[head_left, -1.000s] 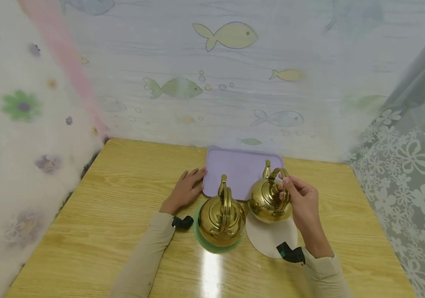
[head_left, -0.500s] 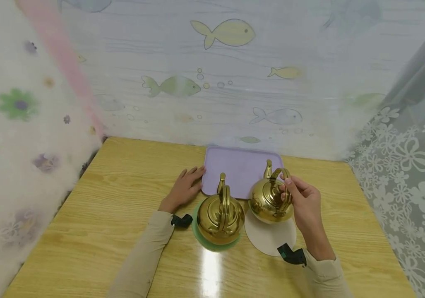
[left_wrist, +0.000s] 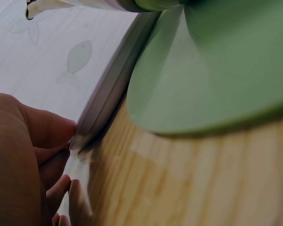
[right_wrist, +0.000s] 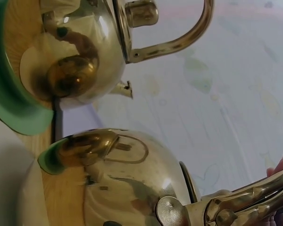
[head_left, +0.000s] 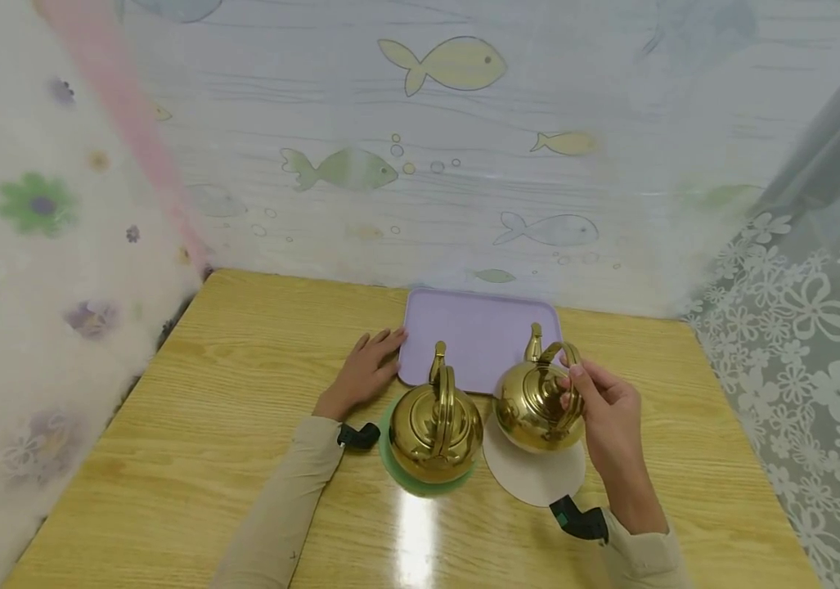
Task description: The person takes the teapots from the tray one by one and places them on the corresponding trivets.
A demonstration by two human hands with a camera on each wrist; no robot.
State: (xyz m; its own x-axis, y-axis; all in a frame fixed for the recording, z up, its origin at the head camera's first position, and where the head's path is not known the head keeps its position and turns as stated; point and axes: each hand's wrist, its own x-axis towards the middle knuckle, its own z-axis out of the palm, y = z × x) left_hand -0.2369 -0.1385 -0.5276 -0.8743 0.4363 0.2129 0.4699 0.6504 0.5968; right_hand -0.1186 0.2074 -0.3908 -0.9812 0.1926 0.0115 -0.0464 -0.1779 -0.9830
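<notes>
My right hand [head_left: 614,417] grips the looped handle of a shiny gold teapot [head_left: 526,421]. This teapot is held above the far part of a round off-white mat [head_left: 537,484], its spout towards the wall; the right wrist view shows a gap under its base [right_wrist: 96,202]. A second gold teapot [head_left: 414,442] stands on a round green mat [head_left: 420,489] to its left. Behind both lies a lilac tray [head_left: 456,323]. My left hand [head_left: 364,372] has its fingers extended, with the tips touching the tray's left edge [left_wrist: 96,113].
The wood-grain table [head_left: 243,393] meets a wall covering [head_left: 434,204] with fish drawings at the back. Flowered sheeting [head_left: 44,327] hangs on the left, and a lace-patterned curtain [head_left: 817,360] on the right. Each wrist carries a small black camera mount [head_left: 359,438].
My right hand and its teapot have come slightly nearer to me and to the right, over the off-white mat. My left hand, the tray and the other teapot hold their places.
</notes>
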